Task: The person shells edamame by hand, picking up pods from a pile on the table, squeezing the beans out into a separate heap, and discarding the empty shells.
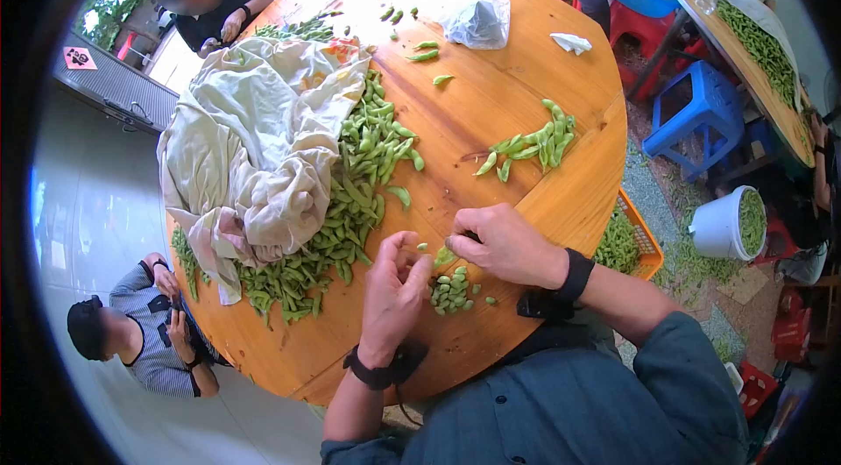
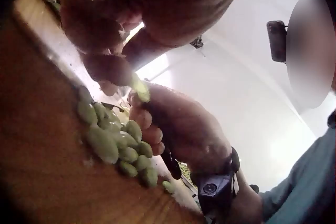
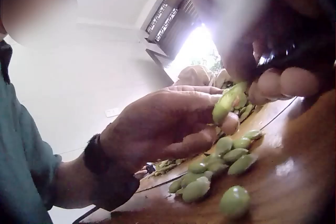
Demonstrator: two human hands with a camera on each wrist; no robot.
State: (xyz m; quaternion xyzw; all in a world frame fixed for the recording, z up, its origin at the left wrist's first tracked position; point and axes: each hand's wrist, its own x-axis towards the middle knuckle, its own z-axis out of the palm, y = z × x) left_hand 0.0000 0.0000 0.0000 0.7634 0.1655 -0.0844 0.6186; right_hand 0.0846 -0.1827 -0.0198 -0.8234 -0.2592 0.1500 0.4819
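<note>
My left hand (image 1: 394, 290) is over the front of the wooden table, thumb and fingertips at a green soybean pod (image 3: 227, 103). Facing it, my right hand (image 1: 508, 241) curls round a dark, shiny object (image 3: 283, 50), mostly hidden in the fingers. The right fingertips meet the pod's other end. One loose bean (image 1: 422, 247) shows by the left fingers. Below both hands lies a small heap of shelled green beans (image 1: 451, 291), with a single bean (image 3: 234, 202) apart from it.
A large pile of pods (image 1: 359, 193) lies left, partly under a pale cloth (image 1: 254, 132). More pods (image 1: 547, 141) lie ahead, near a plastic bag (image 1: 477, 22). Two people sit at the table's left side. An orange crate (image 1: 648, 241) and white bucket (image 1: 714, 228) stand right.
</note>
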